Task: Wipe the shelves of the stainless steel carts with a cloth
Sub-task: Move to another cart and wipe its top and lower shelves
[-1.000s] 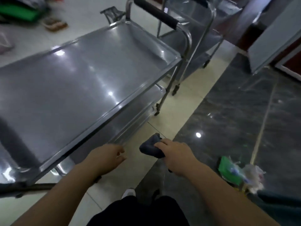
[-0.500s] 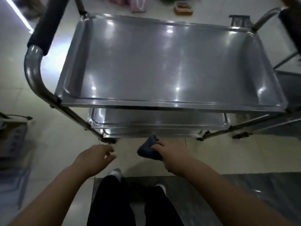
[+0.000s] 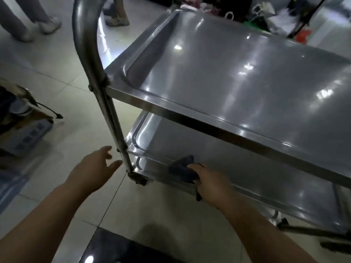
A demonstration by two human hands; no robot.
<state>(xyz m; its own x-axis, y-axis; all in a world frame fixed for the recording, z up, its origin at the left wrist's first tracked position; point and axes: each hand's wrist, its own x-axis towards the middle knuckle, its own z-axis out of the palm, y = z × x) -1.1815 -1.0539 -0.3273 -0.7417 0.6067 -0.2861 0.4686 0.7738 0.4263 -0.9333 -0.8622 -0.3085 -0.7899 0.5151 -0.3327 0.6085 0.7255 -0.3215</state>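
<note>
Fingers, right (image 3: 192,166): curled round a dark cloth (image 3: 181,168), bunched in the grip
Fingers, left (image 3: 106,151): straight, spread wide, holding nothing
Right hand (image 3: 210,184): at the front edge of a lower shelf (image 3: 247,168) of the steel cart (image 3: 190,118), near its left front corner
Cloth: against that shelf's front rim, below the top shelf (image 3: 237,73); middle or bottom tier, cannot tell
Left hand (image 3: 91,169): over the pale floor, just beside the left front post (image 3: 112,114), apart from it
Top shelf: bare steel, light glints across it
Surroundings: cardboard box (image 3: 24,118) on the floor at left; people's legs (image 3: 28,18) beyond the post; bags (image 3: 275,18) past the cart's far edge
</note>
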